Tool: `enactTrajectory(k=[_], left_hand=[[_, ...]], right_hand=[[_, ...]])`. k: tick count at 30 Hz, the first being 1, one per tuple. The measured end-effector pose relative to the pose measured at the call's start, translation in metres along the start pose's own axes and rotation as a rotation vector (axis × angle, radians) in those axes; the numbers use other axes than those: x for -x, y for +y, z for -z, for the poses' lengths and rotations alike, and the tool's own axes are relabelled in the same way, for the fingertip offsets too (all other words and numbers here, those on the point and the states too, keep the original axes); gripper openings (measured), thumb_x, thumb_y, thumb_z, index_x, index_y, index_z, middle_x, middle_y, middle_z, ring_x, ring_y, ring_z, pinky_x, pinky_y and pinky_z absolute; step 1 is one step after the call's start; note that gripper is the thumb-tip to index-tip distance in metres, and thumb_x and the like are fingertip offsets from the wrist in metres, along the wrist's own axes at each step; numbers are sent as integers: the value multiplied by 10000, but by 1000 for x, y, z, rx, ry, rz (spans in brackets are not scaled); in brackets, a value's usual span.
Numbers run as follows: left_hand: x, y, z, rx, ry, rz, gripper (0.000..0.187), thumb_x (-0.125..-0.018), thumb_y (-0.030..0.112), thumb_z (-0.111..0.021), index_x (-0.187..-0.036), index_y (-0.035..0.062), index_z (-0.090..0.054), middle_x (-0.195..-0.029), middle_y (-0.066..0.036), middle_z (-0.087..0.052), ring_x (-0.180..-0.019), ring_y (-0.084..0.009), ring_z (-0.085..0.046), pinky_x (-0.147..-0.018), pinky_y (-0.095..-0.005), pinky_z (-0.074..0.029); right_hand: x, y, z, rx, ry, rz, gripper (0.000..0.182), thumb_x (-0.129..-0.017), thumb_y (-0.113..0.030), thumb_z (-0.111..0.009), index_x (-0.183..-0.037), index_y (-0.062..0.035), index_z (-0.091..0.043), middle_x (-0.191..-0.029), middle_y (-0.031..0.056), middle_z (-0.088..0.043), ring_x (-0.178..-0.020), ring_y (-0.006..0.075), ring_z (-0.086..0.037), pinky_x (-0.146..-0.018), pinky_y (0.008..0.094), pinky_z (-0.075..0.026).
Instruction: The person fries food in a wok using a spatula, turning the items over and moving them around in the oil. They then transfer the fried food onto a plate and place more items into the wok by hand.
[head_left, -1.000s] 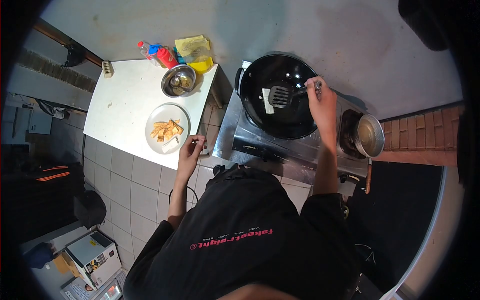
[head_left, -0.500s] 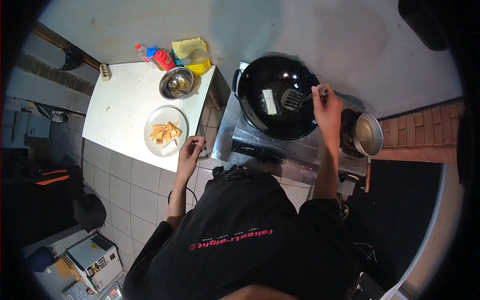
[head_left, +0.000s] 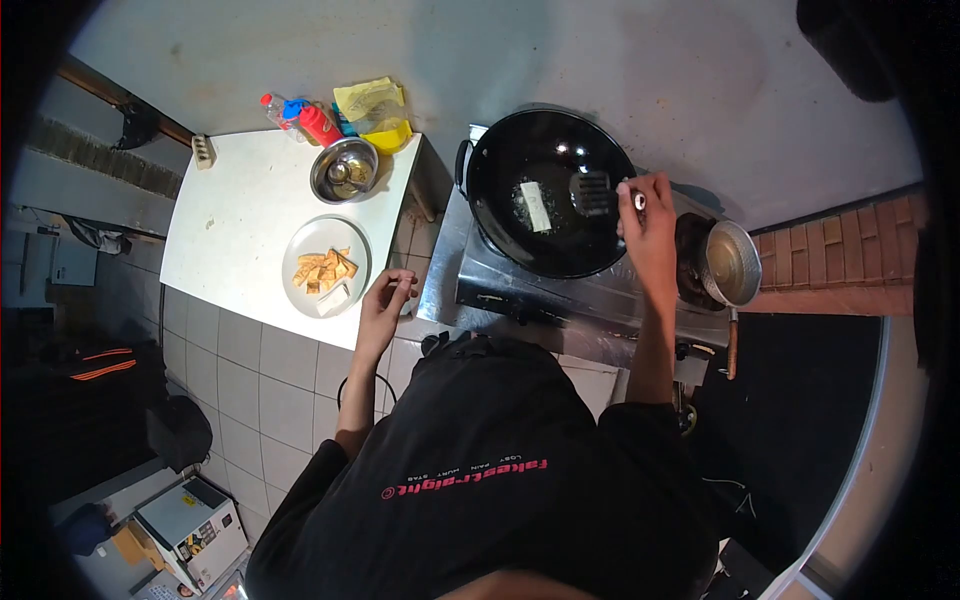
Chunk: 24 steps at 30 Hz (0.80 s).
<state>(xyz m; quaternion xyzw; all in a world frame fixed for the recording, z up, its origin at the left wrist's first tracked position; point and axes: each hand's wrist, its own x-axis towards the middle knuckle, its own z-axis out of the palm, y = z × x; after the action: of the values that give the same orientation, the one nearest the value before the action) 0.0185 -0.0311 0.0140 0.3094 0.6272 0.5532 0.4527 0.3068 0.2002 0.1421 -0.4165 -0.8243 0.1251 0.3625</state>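
Observation:
My right hand [head_left: 650, 212] is closed around the handle of a black slotted spatula [head_left: 594, 193], tilted over the black wok [head_left: 500, 235]. Left of the spatula head, apart from it, a white rectangular slab of food [head_left: 536, 206] lies in bubbling oil at the wok's bottom. My left hand [head_left: 386, 300] hovers by the table's near right corner with its fingers loosely bent and slightly apart; nothing shows in them. Closest to it is a plate [head_left: 302, 232] holding golden-brown fried pieces [head_left: 325, 269] and a white piece [head_left: 333, 300].
On the white table [head_left: 220, 245] stand a steel bowl [head_left: 320, 185] with a ladle, a red bottle [head_left: 320, 126] and a yellow packet [head_left: 375, 110]. A saucepan [head_left: 733, 264] with a wooden handle sits on the stove [head_left: 590, 305], right of the wok. A wall runs behind.
The spatula head has turned and lifted slightly away from the slab. The view has shifted a little, and the slab lies as before. My left hand has barely moved.

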Motion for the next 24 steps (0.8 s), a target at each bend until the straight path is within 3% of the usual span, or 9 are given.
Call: enactTrajectory(k=[2, 6, 8, 14, 19, 24], left_hand=[[-1, -3, 0, 2, -4, -12, 247, -986, 266, -578, -1106, 52, -598, -1016, -31, -647, -888, -105, -606, -760, -244, -486], [-3, 0, -2, 35, -18, -36, 228, -990, 225, -562, -1107, 32, -596, -1023, -42, -638, -878, -112, -595, -794, -261, -476], [-2, 2, 2, 48, -25, -37, 219, -991, 189, -550, -1108, 9, -593, -1030, -54, -632, -872, -118, -586, -832, -276, -468], [-7, -6, 26, 28, -72, -24, 243, -989, 224, -569, -1109, 15, -596, -1022, -58, -640, -881, -126, -610, -794, -258, -482], [-16, -7, 33, -8, -133, 9, 222, -986, 191, -570, -1114, 12, -601, -950, -41, -648, -869, -104, -604, -801, -253, -472], [-20, 6, 24, -62, -143, -71, 222, -988, 200, -568, -1099, 10, -600, -952, -38, -653, -863, -96, -601, -801, -239, -467]], right_hand=[[1, 1, 1, -219, 24, -193, 125, -954, -126, -584, -980, -4, -593, -769, 87, -614, -636, 157, -632, -522, 286, -459], [5, 17, 3, -222, 71, -215, 149, -965, -120, -573, -945, 27, -567, -730, 93, -612, -564, 119, -605, -506, 254, -454], [11, 20, 1, -377, 146, -338, 158, -972, -118, -571, -939, 36, -554, -702, 90, -611, -517, 116, -587, -507, 256, -468], [30, 3, -6, -661, 268, -430, 189, -985, -147, -561, -899, 21, -550, -744, 68, -593, -515, 114, -564, -489, 254, -474], [44, -27, -20, -661, 287, -481, 199, -985, -148, -554, -873, 16, -555, -841, 67, -581, -522, 96, -539, -465, 239, -435], [46, -37, -30, -512, 186, -340, 203, -977, -98, -543, -815, 25, -547, -884, 52, -552, -542, 75, -528, -459, 224, -409]])
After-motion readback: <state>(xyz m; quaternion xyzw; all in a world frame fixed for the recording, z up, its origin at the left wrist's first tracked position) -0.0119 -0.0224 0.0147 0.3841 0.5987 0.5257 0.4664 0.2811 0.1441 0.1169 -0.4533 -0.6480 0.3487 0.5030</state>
